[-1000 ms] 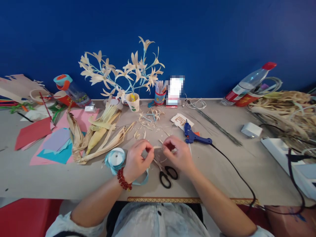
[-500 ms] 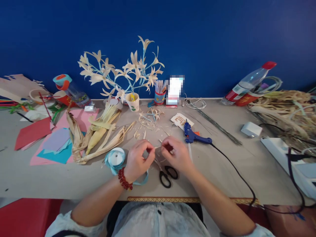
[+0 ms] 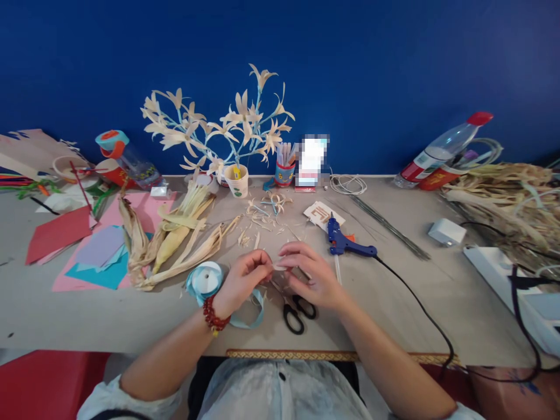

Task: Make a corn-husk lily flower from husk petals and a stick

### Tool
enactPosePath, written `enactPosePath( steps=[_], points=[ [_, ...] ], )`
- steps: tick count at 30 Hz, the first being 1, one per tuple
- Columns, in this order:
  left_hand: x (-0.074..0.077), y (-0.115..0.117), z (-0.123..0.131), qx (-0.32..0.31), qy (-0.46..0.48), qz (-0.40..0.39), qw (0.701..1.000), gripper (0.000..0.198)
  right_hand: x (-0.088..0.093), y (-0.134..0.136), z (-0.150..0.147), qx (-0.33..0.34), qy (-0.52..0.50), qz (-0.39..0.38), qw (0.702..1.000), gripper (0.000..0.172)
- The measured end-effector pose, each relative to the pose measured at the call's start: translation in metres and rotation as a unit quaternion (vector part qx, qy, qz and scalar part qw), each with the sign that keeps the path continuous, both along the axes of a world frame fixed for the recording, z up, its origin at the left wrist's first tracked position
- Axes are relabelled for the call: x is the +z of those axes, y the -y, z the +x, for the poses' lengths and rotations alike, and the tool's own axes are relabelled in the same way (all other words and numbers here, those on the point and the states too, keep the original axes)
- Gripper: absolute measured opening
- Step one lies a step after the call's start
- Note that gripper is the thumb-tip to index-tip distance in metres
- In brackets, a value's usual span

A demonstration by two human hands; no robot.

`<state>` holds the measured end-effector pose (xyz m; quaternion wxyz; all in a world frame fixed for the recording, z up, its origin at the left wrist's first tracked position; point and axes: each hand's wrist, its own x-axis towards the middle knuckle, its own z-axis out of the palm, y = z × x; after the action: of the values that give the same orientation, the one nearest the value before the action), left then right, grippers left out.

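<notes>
My left hand point(image 3: 245, 277), with a red bead bracelet point(image 3: 213, 315) on the wrist, pinches a small pale strip of corn husk point(image 3: 279, 268). My right hand point(image 3: 312, 274) is close by on the other side of the strip, thumb and fingers apart; whether a fingertip touches the strip is hard to tell. Below the hands lie black-handled scissors point(image 3: 294, 321), their blades pointing up between the hands. A roll of light blue ribbon point(image 3: 205, 283) sits left of my left hand, its loose end curling under the wrist. Husk scraps point(image 3: 251, 236) are scattered beyond my fingers.
A blue glue gun point(image 3: 347, 242) with its cord lies right of my right hand. Corn husks point(image 3: 175, 245) and coloured paper point(image 3: 98, 251) are on the left. Husk flowers point(image 3: 238, 125) stand in a paper cup point(image 3: 237, 184) at the back. A power strip point(image 3: 494, 280) is at right.
My right hand's fingers have spread from a pinch and lifted away from the strip. My left hand still pinches it, having turned slightly. The view has shifted a little.
</notes>
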<state>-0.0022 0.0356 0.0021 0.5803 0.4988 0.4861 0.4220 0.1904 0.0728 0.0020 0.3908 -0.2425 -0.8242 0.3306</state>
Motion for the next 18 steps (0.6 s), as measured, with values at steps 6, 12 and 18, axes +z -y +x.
enactPosePath(
  steps=[6, 12, 18],
  points=[
    [-0.004, -0.001, -0.001, -0.072, 0.088, -0.102, 0.988, 0.014, 0.003, -0.001, 0.0, 0.022, -0.014, -0.059, 0.998, 0.007],
    [0.002, -0.001, -0.001, -0.021, 0.034, -0.012, 0.999, 0.017, -0.003, -0.003, -0.003, -0.012, -0.102, -0.384, 0.918, 0.015],
    [0.004, 0.0, 0.006, -0.034, 0.024, 0.005, 0.999, 0.023, -0.012, -0.005, -0.004, -0.035, -0.136, -0.518, 0.844, 0.023]
  ],
)
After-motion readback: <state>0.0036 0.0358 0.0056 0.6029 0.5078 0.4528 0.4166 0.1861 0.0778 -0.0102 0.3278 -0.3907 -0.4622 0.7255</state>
